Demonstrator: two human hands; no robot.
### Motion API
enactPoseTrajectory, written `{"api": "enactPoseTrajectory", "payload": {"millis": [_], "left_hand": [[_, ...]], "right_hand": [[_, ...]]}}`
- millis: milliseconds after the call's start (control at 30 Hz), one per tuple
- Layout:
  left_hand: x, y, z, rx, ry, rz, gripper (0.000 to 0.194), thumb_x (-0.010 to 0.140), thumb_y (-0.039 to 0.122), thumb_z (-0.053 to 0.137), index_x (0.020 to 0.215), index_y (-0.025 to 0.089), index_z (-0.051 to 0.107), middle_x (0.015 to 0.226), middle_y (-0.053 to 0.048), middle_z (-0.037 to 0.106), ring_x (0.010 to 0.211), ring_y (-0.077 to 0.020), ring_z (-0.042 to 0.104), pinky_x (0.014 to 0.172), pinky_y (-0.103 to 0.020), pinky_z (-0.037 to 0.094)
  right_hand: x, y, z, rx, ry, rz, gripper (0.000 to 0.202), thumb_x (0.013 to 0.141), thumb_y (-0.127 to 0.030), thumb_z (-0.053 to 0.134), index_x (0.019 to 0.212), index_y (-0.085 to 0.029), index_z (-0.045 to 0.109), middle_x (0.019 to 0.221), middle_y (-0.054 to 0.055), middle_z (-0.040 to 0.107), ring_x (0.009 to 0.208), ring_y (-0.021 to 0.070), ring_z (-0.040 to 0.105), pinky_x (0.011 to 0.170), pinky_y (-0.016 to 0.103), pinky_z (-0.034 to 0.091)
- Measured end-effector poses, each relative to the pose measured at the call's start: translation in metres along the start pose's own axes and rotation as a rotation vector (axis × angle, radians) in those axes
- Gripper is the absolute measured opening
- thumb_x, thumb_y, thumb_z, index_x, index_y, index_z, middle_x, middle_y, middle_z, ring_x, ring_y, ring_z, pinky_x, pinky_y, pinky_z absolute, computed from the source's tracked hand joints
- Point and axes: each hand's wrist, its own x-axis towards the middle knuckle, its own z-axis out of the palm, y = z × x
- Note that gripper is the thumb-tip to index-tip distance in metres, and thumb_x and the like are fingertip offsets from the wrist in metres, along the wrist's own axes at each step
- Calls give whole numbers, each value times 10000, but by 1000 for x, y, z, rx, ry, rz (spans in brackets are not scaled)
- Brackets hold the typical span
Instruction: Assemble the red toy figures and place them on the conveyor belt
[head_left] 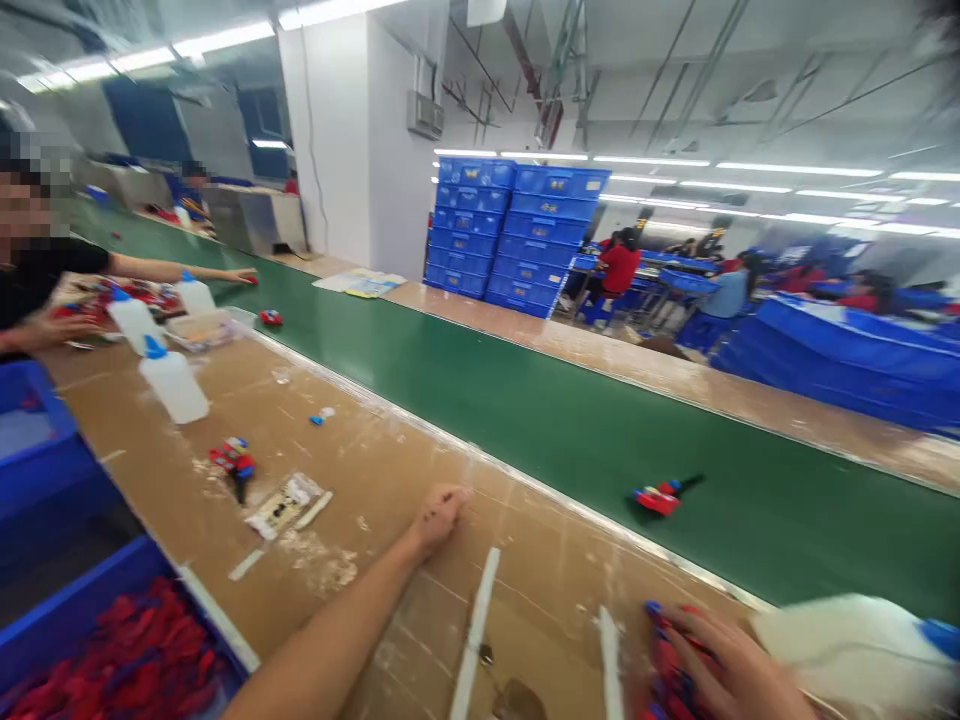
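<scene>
My left hand (439, 520) rests on the brown worktop near the belt, its fingers curled closed. Anything inside the fist is hidden. At the lower right, my right hand (724, 655) bends its fingers over red and blue toy parts (664, 660); motion blurs it, and the parts' exact shape cannot be told. A white bottle with a blue cap (847, 640) lies close beside that hand. On the green belt (480, 385), a small red and blue toy (658, 497) with a dark stem lies beyond both hands. A similar toy (234, 460) is on the worktop to the left.
Blue bins stand at the left, one holding red pieces (120, 650). White glue bottles (174, 385) stand upright near a co-worker's outstretched arm (172, 268). White strips (476, 635) lie on the worktop. Across the belt rise stacked blue crates (517, 235).
</scene>
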Motion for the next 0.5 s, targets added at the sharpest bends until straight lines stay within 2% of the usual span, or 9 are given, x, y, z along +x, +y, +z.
{"api": "enactPoseTrajectory", "payload": {"millis": [67, 167, 267, 367, 433, 500], "left_hand": [[1, -3, -2, -13, -11, -3, 570, 783, 687, 585, 607, 213, 324, 503, 80, 269, 465, -73, 253, 474, -243, 203], [-1, -3, -4, 13, -32, 15, 563, 835, 686, 546, 610, 205, 358, 499, 72, 305, 471, -80, 270, 491, -246, 217], [-2, 0, -2, 86, -40, 37, 556, 863, 666, 530, 602, 189, 414, 513, 51, 366, 495, -90, 309, 514, -248, 233], [-1, 6, 0, 161, -37, 40, 527, 871, 652, 517, 647, 175, 490, 538, 39, 407, 515, -104, 339, 527, -245, 243], [-1, 11, -1, 194, -50, 41, 520, 857, 665, 514, 713, 167, 556, 543, 38, 417, 521, -116, 354, 530, -244, 256], [-6, 19, -3, 241, -88, 37, 537, 829, 695, 527, 735, 169, 580, 547, 36, 423, 531, -126, 363, 535, -242, 268]], "right_hand": [[-9, -6, -7, -237, -220, -25, 486, 986, -418, 310, 1082, -250, 756, 1123, 114, 653, 1110, 338, 583, 948, 517, 536], [-7, -11, -13, -367, -358, 13, 528, 961, -346, 290, 1207, -142, 711, 1184, 148, 610, 1152, 326, 536, 978, 477, 514], [4, -13, -18, -455, -420, 57, 445, 926, -235, 398, 1247, -119, 682, 1219, 154, 589, 1142, 347, 522, 967, 499, 502], [23, -18, -18, -510, -471, 81, 339, 959, -75, 518, 1258, -130, 665, 1210, 126, 599, 1144, 320, 521, 986, 448, 490], [38, -27, -15, -535, -503, 108, 319, 941, 23, 617, 1210, -137, 677, 1148, 97, 628, 1128, 309, 540, 988, 438, 492], [48, -39, -13, -553, -529, 166, 239, 933, 51, 696, 1090, -129, 699, 1047, 68, 652, 1078, 307, 580, 966, 458, 514]]}}
